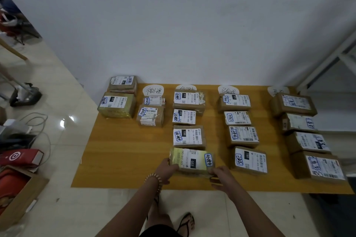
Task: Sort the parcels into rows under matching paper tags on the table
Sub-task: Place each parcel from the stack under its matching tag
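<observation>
A yellow-taped parcel (191, 160) marked 220 lies at the near end of the second row on the wooden table (123, 156). My left hand (167, 169) grips its left end and my right hand (221, 176) holds its near right corner. Above it in that row sit three labelled parcels (187, 137) under a round paper tag (185, 88). Further rows lie under the tags at left (153, 91), centre right (228, 89) and far right (277, 90). Two parcels (117, 104) stand at the table's far left corner.
A white wall runs behind the table. On the tiled floor to the left lie cables (38, 127), a red bag (19, 158) and an open cardboard box (21, 198). A window frame (327, 63) stands at the right. My sandalled foot (187, 223) shows below.
</observation>
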